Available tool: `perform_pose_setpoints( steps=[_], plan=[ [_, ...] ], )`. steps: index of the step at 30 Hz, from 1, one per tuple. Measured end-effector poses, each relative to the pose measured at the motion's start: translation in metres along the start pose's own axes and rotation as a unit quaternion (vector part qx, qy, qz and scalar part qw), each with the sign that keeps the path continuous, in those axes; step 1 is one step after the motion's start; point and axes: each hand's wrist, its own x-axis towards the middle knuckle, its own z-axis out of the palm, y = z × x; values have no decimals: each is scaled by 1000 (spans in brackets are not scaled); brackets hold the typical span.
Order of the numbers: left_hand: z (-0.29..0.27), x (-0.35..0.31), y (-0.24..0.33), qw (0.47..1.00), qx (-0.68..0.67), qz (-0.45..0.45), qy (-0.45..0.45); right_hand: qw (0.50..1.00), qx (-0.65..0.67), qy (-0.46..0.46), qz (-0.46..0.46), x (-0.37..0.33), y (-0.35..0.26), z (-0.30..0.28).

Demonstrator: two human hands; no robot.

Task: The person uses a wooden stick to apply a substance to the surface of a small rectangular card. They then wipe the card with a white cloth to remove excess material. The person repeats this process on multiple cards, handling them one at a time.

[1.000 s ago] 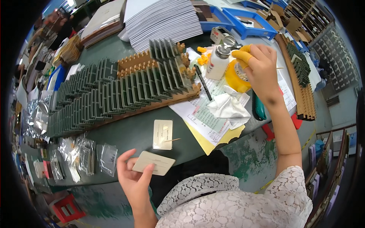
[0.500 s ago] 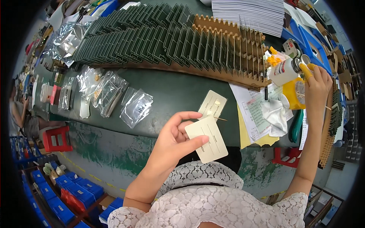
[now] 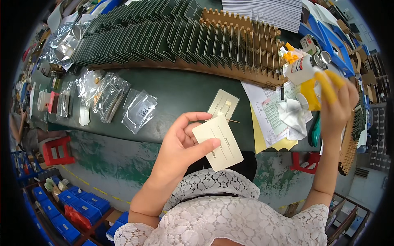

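My left hand (image 3: 174, 151) is closed on a cream card (image 3: 218, 143) with printed lines, thumb on its front face. Just beyond it shows a second cream card (image 3: 225, 103); I cannot tell whether it lies on the table or touches my fingertips. A thin wooden stick (image 3: 234, 121) pokes out between the two cards. At the right, my right hand (image 3: 338, 100) wears yellow finger cots and is smeared by motion, so what its fingers hold does not show. Closest to it are a white bottle (image 3: 301, 70) with a dark-rimmed top and a yellow roll (image 3: 310, 93).
Rows of green circuit boards (image 3: 135, 45) stand in a slotted brown rack (image 3: 246, 76) across the back. Clear plastic bags (image 3: 139, 110) lie at the left. Papers (image 3: 269, 117), a crumpled white cloth (image 3: 292, 117) and a green-handled tool (image 3: 315, 130) lie at the right.
My right hand has come away from the bottle's top and moved slightly down toward me. My left hand keeps its hold on the card; the whole view has shifted a little.
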Motion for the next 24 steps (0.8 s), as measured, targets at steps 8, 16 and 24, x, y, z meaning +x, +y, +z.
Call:
perform_pose_setpoints(
  steps=[8,16,24],
  plan=[
    [7,-3,-7,997,54,51,-17,982,145,20,-117,-5,-91,-31],
    [8,-7,-3,998,42,46,-25,970,174,29,-168,-11,-104,-27],
    [6,-7,-5,998,36,49,-30,965,177,49,-186,-4,-111,-25]
  ],
)
